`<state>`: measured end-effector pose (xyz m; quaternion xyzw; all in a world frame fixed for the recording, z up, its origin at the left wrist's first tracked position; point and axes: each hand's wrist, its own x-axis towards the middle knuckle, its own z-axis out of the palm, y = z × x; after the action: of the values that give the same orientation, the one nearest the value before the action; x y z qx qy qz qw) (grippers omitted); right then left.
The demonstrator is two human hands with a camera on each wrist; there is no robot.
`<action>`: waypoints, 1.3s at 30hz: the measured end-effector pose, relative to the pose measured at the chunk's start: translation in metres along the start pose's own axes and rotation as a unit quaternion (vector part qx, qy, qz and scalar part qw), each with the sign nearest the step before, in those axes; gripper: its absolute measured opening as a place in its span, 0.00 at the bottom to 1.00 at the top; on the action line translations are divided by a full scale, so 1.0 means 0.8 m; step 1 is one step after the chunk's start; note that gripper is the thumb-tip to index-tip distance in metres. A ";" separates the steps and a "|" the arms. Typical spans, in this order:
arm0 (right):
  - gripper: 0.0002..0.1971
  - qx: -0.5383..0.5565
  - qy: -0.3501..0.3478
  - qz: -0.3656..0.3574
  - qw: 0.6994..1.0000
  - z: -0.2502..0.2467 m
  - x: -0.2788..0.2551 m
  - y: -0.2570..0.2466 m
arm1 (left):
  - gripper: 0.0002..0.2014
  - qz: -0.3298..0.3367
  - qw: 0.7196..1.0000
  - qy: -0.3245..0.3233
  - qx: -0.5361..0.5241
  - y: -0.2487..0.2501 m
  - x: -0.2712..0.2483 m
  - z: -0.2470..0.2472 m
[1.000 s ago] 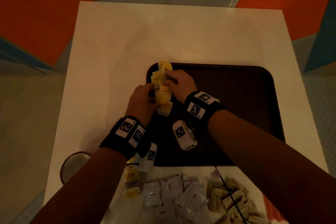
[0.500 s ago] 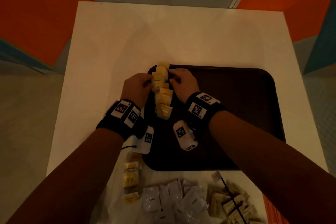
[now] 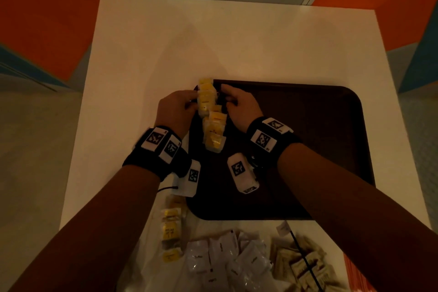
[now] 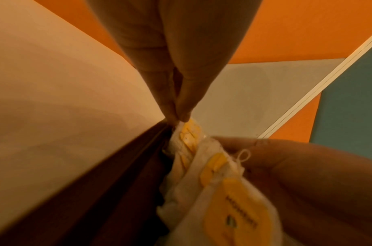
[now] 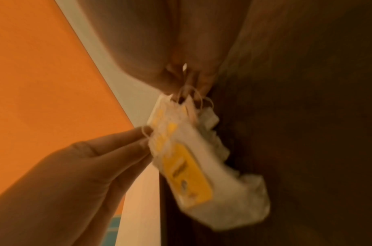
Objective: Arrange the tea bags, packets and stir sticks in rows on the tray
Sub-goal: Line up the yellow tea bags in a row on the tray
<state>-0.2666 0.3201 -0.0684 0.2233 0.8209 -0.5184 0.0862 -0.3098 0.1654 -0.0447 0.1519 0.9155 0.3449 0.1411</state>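
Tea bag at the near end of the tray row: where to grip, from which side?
Likely best: pinch the tea bag by its near edge, coming from above on the near side. It lies flat, that edge is over bare tray, and its far end overlaps the next bag.

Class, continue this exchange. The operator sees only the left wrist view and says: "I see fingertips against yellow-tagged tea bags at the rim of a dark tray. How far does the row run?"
Observer: In the head view the tea bags run along the left edge of the tray, from its far left corner to about midway.
Operator: Is the row straight?
Observer: No. The nearer half sits shifted to the right of the half between the left hand and the right hand.
Operator: What is not on the tray yet?
Observer: Loose tea bags, white packets and brown packets lie on the table, off the tray's near edge.
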 end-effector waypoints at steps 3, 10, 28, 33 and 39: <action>0.20 -0.039 0.037 0.032 0.998 -0.012 -0.010 0.016 | 0.11 -0.051 0.998 -0.026 0.000 -0.005 -0.009 -0.004; 0.20 0.006 -0.025 0.008 1.000 0.006 -0.046 0.015 | 0.14 -0.079 0.993 -0.080 -0.047 0.001 -0.039 0.022; 0.09 -0.011 -0.043 -0.028 0.999 -0.001 -0.052 0.010 | 0.11 -0.081 0.996 -0.038 -0.011 -0.010 -0.029 0.016; 0.07 0.021 -0.075 -0.035 0.996 0.002 -0.051 0.006 | 0.11 -0.084 0.996 -0.028 -0.033 -0.018 -0.021 0.014; 0.08 -0.018 -0.062 -0.056 0.996 0.010 -0.048 -0.003 | 0.11 -0.094 0.990 -0.034 -0.098 -0.022 -0.022 0.015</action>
<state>-0.2343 0.3017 -0.0560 0.1429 0.8341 -0.5208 0.1123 -0.2926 0.1535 -0.0627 0.0622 0.8823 0.4125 0.2179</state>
